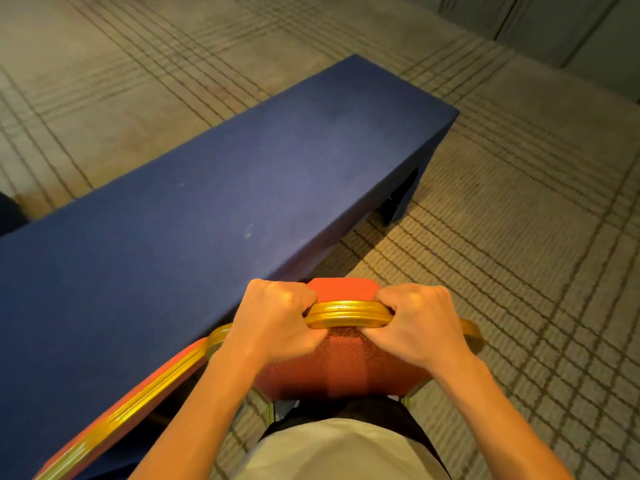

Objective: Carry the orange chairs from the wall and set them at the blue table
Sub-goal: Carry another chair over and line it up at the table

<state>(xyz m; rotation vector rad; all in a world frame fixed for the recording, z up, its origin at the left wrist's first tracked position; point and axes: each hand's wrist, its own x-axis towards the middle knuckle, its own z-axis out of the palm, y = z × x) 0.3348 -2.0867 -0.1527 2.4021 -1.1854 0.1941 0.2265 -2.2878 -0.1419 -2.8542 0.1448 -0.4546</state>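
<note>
Bare forearms, no sleeves visible; light grey-white top (346, 452); dark trousers (363, 410) below.

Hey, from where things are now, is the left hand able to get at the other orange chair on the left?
Probably yes. The second chair lies just beside the left hand with nothing between, but that hand and the right hand both grip the held chair, so it must let go first.

Counting two orange chairs: one (346, 368) gripped by the gold top rail, another (114, 410) poking in at lower left, right up against the table. One blue table (214, 188). Two hands, left (277, 320) and right (419, 323), both on that rail. One patterned carpet (519, 237).
</note>
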